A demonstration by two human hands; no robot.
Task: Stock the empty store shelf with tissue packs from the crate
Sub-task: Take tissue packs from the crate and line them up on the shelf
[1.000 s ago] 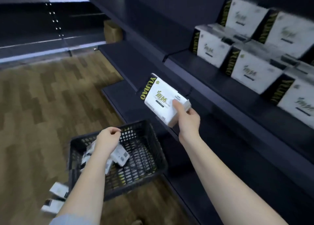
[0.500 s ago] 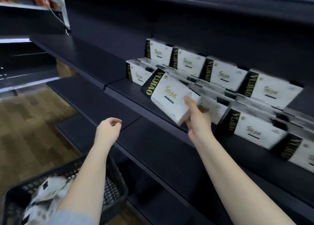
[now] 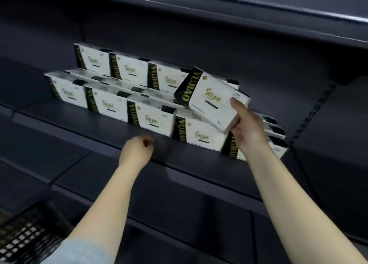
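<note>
On the middle shelf (image 3: 111, 133), two rows of tissue packs, white with black YUJIAO side bands. Front row (image 3: 153, 120) runs left to right along the shelf, packs standing side by side and touching. Back row (image 3: 127, 69) sits higher, behind the front one, apparently on top of flat-laid packs, though the base is mostly hidden.

Right hand (image 3: 248, 128) grips one pack (image 3: 211, 98) at its lower right corner: thumb on the printed face, fingers curled behind. Pack is tilted, black band end up-left, held in the air over the right part of the front row and overlapping the right end of the back row. Cannot tell if it touches the packs under it.

Left hand (image 3: 137, 150) holds nothing, fingers curled into a loose fist, hanging in front of the shelf edge just below the front row, not touching any pack.

Shelf unit is dark, with an upper shelf (image 3: 258, 6) overhead and lower shelves (image 3: 179, 210) below. Slotted upright (image 3: 310, 116) to the right of the packs, beside the last one in the front row.

Crate (image 3: 29, 230), black mesh, at bottom left, well apart from both hands; only a corner shows, blurred, contents not readable.

Grey sleeve (image 3: 79, 251) at the left arm, bottom edge
</note>
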